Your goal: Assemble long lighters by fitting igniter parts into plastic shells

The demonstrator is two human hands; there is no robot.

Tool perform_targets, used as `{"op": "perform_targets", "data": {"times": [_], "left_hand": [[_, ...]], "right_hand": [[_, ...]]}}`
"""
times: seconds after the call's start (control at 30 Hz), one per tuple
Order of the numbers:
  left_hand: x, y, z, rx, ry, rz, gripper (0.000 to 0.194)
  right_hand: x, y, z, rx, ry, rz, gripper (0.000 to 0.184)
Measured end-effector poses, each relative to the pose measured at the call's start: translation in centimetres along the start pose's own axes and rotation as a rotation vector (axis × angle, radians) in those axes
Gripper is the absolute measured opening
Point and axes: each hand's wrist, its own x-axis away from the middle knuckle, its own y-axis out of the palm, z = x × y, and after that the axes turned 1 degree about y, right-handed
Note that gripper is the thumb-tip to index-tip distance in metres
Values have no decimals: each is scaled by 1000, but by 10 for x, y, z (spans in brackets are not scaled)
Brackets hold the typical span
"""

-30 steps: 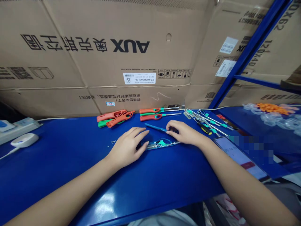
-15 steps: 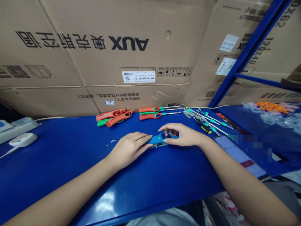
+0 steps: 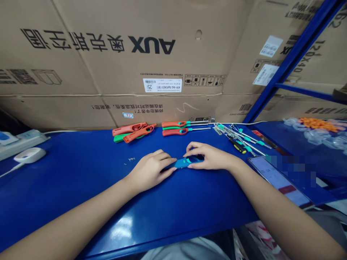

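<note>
A blue lighter handle (image 3: pixel 182 163) with a teal piece in it lies level between my two hands, low over the blue tabletop. My left hand (image 3: pixel 152 169) is closed on its left end, thumb below and fingers above. My right hand (image 3: pixel 207 156) grips the right end around the trigger loop, index finger curled over it. My fingers hide both ends of the handle. Behind it lie red and green lighters (image 3: pixel 175 132) with metal rods. To their left rest loose red and green handle shells (image 3: pixel 132 132).
Metal rods with teal parts (image 3: pixel 246 139) and a black-and-yellow screwdriver (image 3: pixel 237 146) lie at the right. A phone (image 3: pixel 280 180) sits by my right forearm. Tiny screws (image 3: pixel 131 159) are scattered left of my left hand. A white charger (image 3: pixel 29 155) and cardboard (image 3: pixel 108 72) stand beyond.
The blue handle's two halves have come together: the metal and inner parts showing along its lower edge are now covered. Both hands keep their hold, and the view has shifted slightly.
</note>
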Motion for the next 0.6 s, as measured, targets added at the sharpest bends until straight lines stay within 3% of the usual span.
{"op": "perform_targets", "data": {"times": [0.2,0.4,0.6], "left_hand": [[0,1,-2,-6,-51,-46,30],[-1,4,-1,49,-122,-20,27],[-2,1,15,-202,-120,-134,28]], "right_hand": [[-1,1,-1,40,26,-12,35],[-3,8,-8,183,94,16,38],[-2,15,-21,425,77,-6,35]]}}
